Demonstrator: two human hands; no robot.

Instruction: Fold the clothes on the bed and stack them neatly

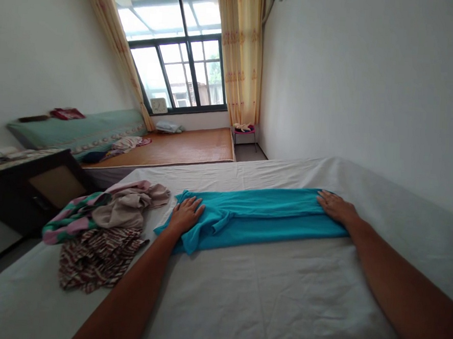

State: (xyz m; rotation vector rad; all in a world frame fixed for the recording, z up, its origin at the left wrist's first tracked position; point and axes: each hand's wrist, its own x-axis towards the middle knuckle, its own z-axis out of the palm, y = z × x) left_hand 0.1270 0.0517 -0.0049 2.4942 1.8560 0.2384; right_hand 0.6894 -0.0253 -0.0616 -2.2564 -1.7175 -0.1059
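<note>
A turquoise shirt [270, 213] lies folded into a long strip across the white-sheeted surface [265, 294], with a sleeve bunched near its left end. My left hand [186, 214] rests flat on that left end, its fingers spread. At the opposite end, my right hand [335, 207] lies on the cloth with fingers stretched out. Neither hand grips the fabric.
Left of the shirt is a heap of clothes: a brown-and-white patterned garment [98, 256], a beige one [126, 204] and a green-and-pink one [73, 219]. Beyond stand a dark cabinet [14, 187], a bed with a brown mat [189, 147] and a small stool [245, 132]. A white wall [369, 86] runs along the right.
</note>
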